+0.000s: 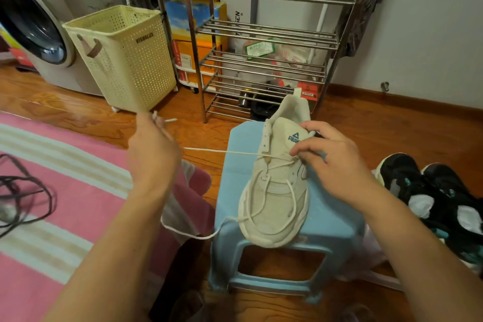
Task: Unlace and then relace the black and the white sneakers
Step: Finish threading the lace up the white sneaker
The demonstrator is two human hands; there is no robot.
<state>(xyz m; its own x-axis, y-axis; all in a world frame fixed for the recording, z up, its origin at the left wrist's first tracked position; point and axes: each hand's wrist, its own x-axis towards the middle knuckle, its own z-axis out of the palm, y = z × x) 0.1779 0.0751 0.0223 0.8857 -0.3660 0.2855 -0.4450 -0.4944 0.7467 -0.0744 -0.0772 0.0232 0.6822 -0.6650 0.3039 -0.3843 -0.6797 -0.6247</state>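
Lying lengthwise on a blue stool (337, 227), toe toward the person, the white sneaker (277, 191) is steadied at its tongue by the right hand (329, 162), fingers curled on it. Its lace (222, 151) is drawn taut leftward, pinched at the tip by the left hand (151, 149). Black sneakers (439, 196) are left on the floor to the right.
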